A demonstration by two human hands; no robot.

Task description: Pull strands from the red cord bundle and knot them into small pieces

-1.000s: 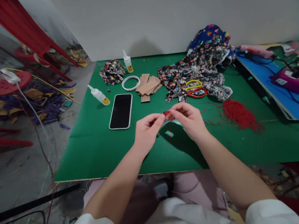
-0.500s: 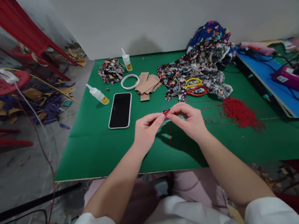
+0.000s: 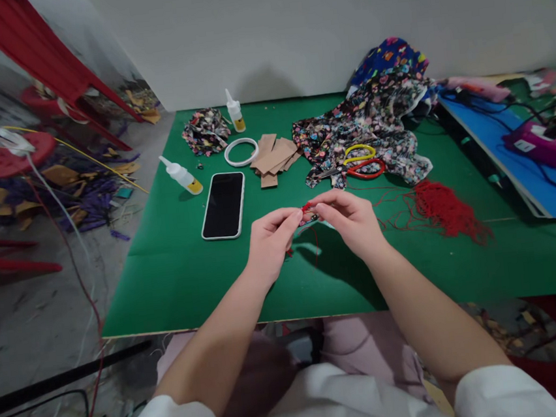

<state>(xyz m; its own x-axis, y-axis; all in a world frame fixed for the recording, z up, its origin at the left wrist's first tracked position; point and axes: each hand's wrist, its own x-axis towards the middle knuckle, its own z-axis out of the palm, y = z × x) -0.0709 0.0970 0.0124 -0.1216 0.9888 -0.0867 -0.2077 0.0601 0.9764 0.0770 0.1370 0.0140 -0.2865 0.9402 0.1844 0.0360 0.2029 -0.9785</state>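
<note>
My left hand (image 3: 270,242) and my right hand (image 3: 351,221) meet above the middle of the green table (image 3: 180,270). Both pinch a small dark piece wound with red thread (image 3: 308,211) between their fingertips. A strand of the red thread hangs down from it toward the table. What the small piece is I cannot make out. A heap of loose red thread (image 3: 443,211) lies to the right of my right hand.
A black phone (image 3: 224,204) lies left of my hands. Behind it are two glue bottles (image 3: 181,176), a white ring (image 3: 242,152), cardboard strips (image 3: 276,157), floral fabric (image 3: 373,127) with red-and-yellow scissors (image 3: 359,164). A blue board (image 3: 514,166) with tools sits at right.
My hands stay together over the same spot. The fingers have shifted slightly on the small piece, and the red thread now shows a little lower between them.
</note>
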